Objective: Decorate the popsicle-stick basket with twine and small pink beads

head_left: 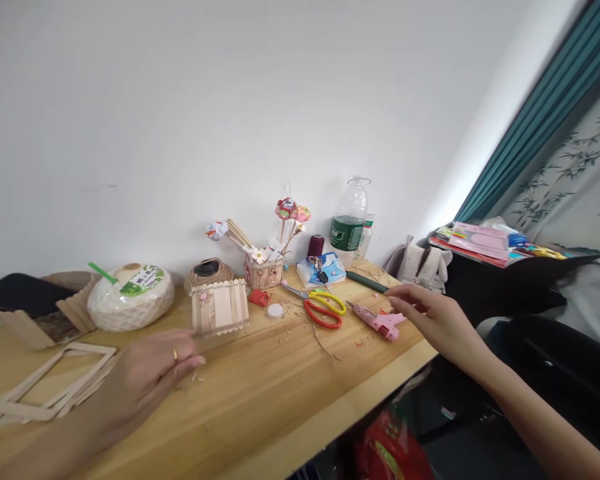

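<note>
Bright, even daylight; soft shadows under fingers of left hand (150, 373). Edges stretched, pic tilted, hands slightly blurred.

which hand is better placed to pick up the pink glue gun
Probably the right hand. Its fingertips hover just beside the glue gun near the table's right end. The left hand lies far off, in front of the stick box, with the scissors between.
</note>
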### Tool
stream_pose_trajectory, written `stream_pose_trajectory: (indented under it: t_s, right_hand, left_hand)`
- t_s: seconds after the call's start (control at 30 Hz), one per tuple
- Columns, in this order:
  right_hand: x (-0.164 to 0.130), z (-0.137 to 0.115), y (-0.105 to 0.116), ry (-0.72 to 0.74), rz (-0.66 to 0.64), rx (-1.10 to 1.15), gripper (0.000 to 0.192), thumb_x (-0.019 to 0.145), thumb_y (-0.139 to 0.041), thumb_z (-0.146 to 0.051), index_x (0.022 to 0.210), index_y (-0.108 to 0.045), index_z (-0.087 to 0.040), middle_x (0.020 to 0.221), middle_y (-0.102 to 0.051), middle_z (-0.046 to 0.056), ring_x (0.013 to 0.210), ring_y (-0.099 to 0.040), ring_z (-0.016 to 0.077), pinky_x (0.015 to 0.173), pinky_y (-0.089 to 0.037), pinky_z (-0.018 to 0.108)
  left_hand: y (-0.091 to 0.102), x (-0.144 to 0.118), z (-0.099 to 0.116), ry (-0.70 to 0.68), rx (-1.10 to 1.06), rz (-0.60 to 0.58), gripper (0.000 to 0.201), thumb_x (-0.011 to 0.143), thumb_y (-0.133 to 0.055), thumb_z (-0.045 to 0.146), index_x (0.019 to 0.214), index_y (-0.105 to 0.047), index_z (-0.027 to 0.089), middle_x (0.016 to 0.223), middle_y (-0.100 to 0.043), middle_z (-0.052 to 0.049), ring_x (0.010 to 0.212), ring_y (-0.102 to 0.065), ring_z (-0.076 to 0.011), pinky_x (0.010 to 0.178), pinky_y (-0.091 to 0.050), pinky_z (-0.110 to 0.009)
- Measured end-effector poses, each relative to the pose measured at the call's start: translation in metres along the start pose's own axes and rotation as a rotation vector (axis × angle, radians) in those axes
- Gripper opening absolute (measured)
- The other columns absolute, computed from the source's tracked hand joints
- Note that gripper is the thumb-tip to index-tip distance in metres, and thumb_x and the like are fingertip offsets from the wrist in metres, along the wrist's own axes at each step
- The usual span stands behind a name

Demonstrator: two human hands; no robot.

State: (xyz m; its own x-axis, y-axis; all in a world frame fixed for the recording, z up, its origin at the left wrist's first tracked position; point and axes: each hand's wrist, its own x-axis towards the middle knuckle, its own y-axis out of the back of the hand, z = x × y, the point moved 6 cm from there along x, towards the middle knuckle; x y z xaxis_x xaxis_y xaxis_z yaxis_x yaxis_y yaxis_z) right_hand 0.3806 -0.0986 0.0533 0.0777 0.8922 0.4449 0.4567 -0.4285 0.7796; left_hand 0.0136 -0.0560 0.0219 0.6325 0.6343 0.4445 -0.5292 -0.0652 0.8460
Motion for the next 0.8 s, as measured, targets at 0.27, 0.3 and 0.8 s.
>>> stream_pose_trajectory:
  t_s: [0.27,0.3,0.8]
  right_hand:
    - [0.014,-0.005,-0.039,0.029,-0.101,-0.026,0.027,0.086,-0.044,-0.038,0.081,-0.063,-0.020,0.079,-0.070,0.004,0.068,-0.063,0.0165,0.060,-0.047,0.026]
    - [0.016,-0.006,-0.041,0.020,-0.096,-0.038,0.028,0.086,-0.043,-0.038,0.081,-0.063,-0.020,0.077,-0.070,0.003,0.067,-0.063,0.0165,0.059,-0.047,0.026]
    - [0.091,0.087,-0.031,-0.333,-0.257,-0.585,0.030,0.088,-0.052,-0.032,0.114,-0.052,-0.017,0.115,-0.055,0.007,0.096,-0.057,0.0190,0.080,-0.049,0.040]
  left_hand:
    - [-0.001,-0.019,-0.004,-0.086,0.031,0.081,0.026,0.080,-0.054,0.016,0.099,-0.062,0.032,0.090,-0.075,0.002,0.081,-0.070,-0.0176,0.075,-0.053,-0.025]
    - [-0.002,-0.020,0.001,-0.113,0.019,0.091,0.025,0.080,-0.055,0.015,0.096,-0.063,0.032,0.086,-0.075,0.003,0.077,-0.070,-0.0168,0.073,-0.054,-0.023]
    - [-0.022,-0.010,0.030,-0.096,0.135,0.089,0.031,0.089,-0.030,0.021,0.059,-0.036,0.022,0.045,-0.045,0.007,0.037,-0.046,-0.0080,0.040,-0.035,-0.016]
